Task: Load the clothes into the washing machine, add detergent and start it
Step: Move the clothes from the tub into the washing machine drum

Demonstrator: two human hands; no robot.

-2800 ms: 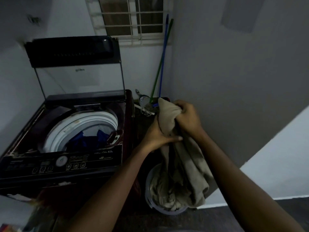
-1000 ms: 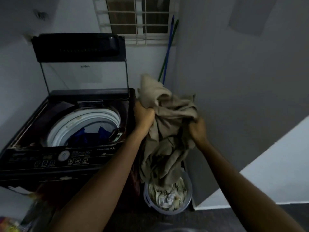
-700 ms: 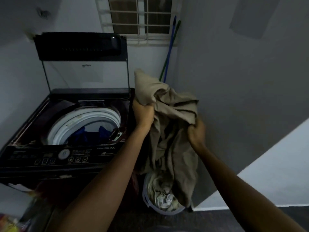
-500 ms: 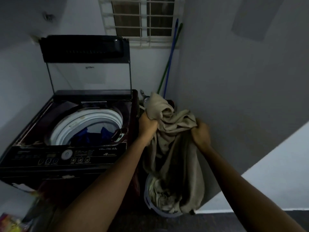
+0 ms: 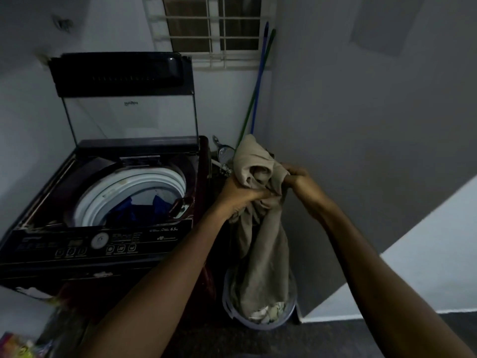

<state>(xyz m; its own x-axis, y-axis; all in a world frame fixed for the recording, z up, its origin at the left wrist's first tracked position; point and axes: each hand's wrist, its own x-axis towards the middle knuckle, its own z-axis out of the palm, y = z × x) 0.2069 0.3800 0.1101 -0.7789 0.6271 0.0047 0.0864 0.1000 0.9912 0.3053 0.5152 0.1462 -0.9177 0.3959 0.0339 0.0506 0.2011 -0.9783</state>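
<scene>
- The left hand (image 5: pixel 238 196) has its grip curled tight around a bunched fold of a beige cloth garment (image 5: pixel 260 228), fingers wrapped across the front of the fabric.
- The right hand (image 5: pixel 300 183) pinches the same garment at its upper right edge, fingers curled into the cloth; the two hands sit close together, with the bunched top of the fabric rising between and above them.
- The garment hangs down from both hands in a long drape, and its lower end reaches into a round pale plastic laundry basket (image 5: pixel 260 324) on the floor, where more crumpled light clothes lie.
- The garment is to the right of a dark maroon top-loading washing machine (image 5: pixel 103 244) and is not over its opening.
- The machine's glass-panelled lid (image 5: pixel 129 109) stands upright and open at the back.
- Inside the white ring of the drum (image 5: pixel 124 189) lies blue clothing (image 5: pixel 139 210).
- A control panel with a round white dial (image 5: pixel 99 240) and small buttons runs along the front of the machine.
- A blue pole and a green pole (image 5: pixel 255 91) lean in the wall corner behind the hands, under a barred window (image 5: pixel 211 24).
- A metal tap fitting (image 5: pixel 223 152) shows between the machine and the garment.
- The basket stands just beside the machine's right side, against the grey wall.
</scene>
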